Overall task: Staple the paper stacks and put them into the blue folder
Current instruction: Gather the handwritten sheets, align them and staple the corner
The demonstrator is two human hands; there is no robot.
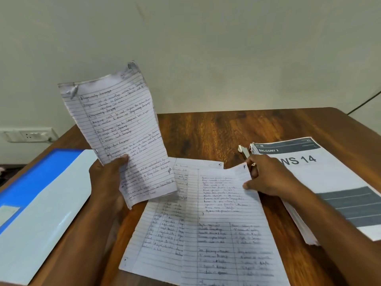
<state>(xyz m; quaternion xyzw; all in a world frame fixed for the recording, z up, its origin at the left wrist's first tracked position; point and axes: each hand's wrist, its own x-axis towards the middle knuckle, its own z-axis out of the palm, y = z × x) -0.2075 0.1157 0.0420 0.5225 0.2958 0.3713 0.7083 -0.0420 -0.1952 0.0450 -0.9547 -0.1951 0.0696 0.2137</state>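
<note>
My left hand (107, 182) grips a stack of lined handwritten sheets (119, 129) by its lower left edge and holds it upright above the table. My right hand (268, 178) pinches the top right corner of another lined paper stack (222, 234) that lies flat on the wooden table (216, 131). A further lined sheet (162, 228) lies partly under it to the left. The blue folder (35, 195) lies open at the left, its pale inner flap up. A small white and metal thing (243, 151), perhaps the stapler, peeks out just beyond my right hand.
A thick printed pile (321, 182) with a grey header stands at the right, under my right forearm. A wall socket (28, 134) sits low on the wall at the left. A dark cable (365, 104) runs down at the far right.
</note>
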